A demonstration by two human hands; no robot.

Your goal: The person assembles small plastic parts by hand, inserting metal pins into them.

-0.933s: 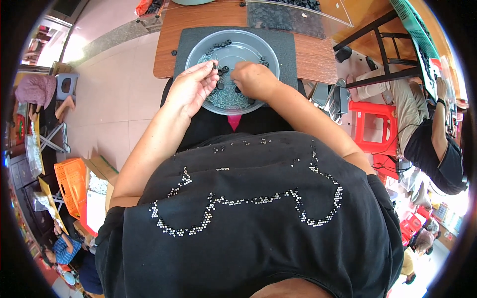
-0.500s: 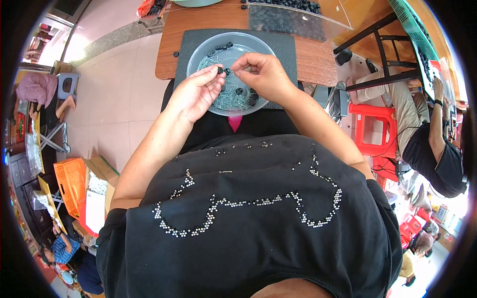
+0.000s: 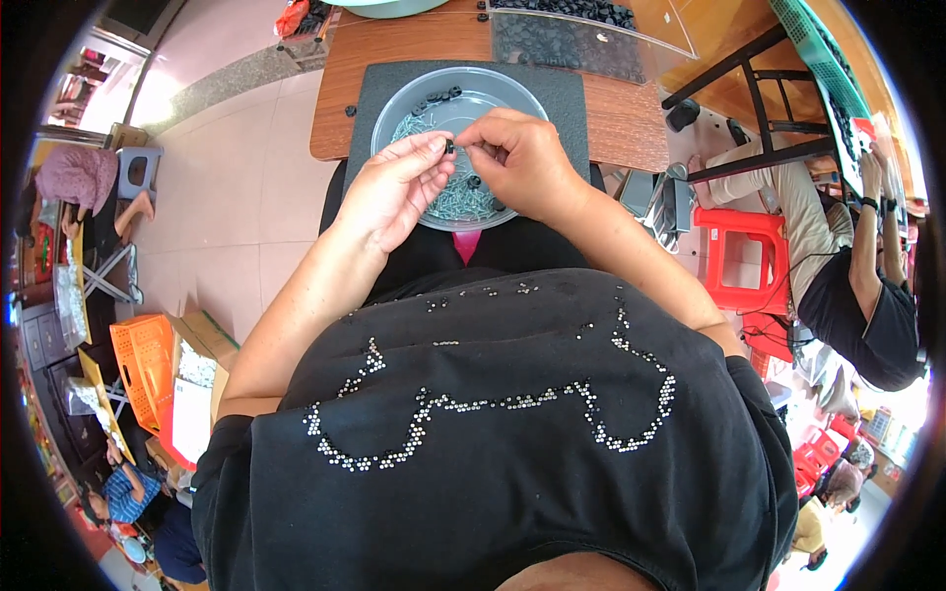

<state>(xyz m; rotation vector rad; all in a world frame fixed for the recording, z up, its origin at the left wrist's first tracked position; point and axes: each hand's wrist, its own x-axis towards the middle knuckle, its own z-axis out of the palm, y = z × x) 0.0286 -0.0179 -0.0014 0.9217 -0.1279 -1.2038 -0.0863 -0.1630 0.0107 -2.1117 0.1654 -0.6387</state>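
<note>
Between the thumb and index finger of my left hand (image 3: 399,189) is a small black knob-like part (image 3: 450,146). My right hand (image 3: 527,165) is closed in a pinch right beside that part, its fingertips almost touching it. Whatever the right fingertips hold is too small to make out. Both hands are over a round grey basin (image 3: 458,71). Inside the basin lie many thin silvery screws (image 3: 463,204) and several loose black parts (image 3: 432,98), some hidden by my hands.
Under the basin is a dark mat (image 3: 569,94) on a brown wooden table (image 3: 626,123). A clear tray of black parts (image 3: 572,44) stands behind. To the right are a red stool (image 3: 734,222) and a seated person (image 3: 857,305); at left, an orange crate (image 3: 141,364).
My left hand has moved slightly right with the black part, bringing it up to the right fingertips. The right hand has curled in a little and now covers some black parts in the basin.
</note>
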